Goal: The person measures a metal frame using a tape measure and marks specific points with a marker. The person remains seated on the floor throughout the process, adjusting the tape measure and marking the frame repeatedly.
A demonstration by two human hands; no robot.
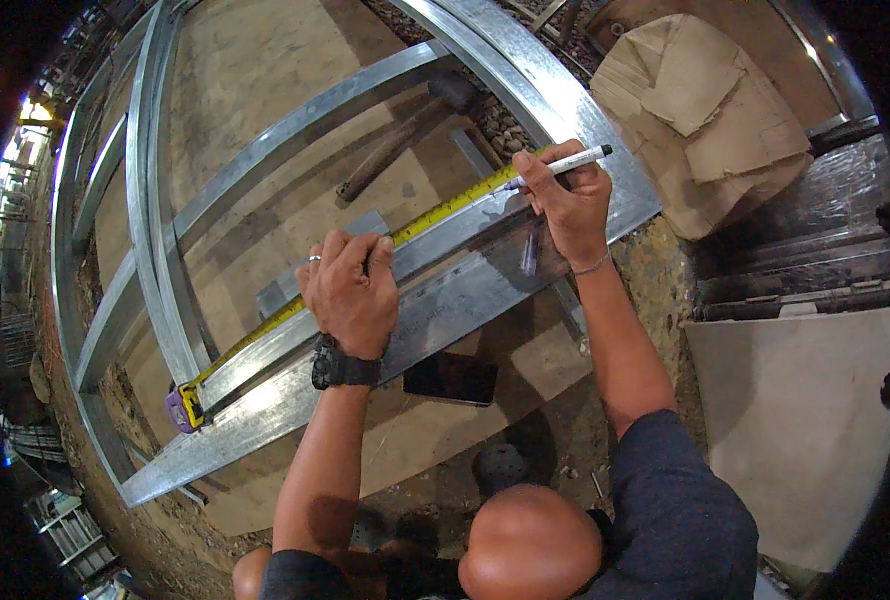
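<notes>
Marker (575,163) in right hand (573,205), beside a stretched tape measure blade (435,215)

The yellow blade runs along the far side of a metal tube (455,240), passing under the left hand (353,295) and reaching the right hand's fingers. Its purple-and-yellow case (185,408) sits to the left of the left hand and nearer the body, by the tube's end. The right hand is closed around the white marker, its dark end sticking out to the right and its tip pointing left, down by the blade; whether the tip touches metal I cannot tell. The left hand is palm down with fingers curled over blade and tube; whether it pinches or only presses them I cannot tell. A black watch (345,366) is on that wrist.

Just nearer the body than both hands lies a wide metal rail (455,315) of the frame. A dark phone (452,379) lies below the left hand and to its right. Beyond the left hand, a hammer (390,150) rests inside the frame. Right of the right hand are a brown paper bundle (700,125) and, nearer the body, a pale board (790,430).
</notes>
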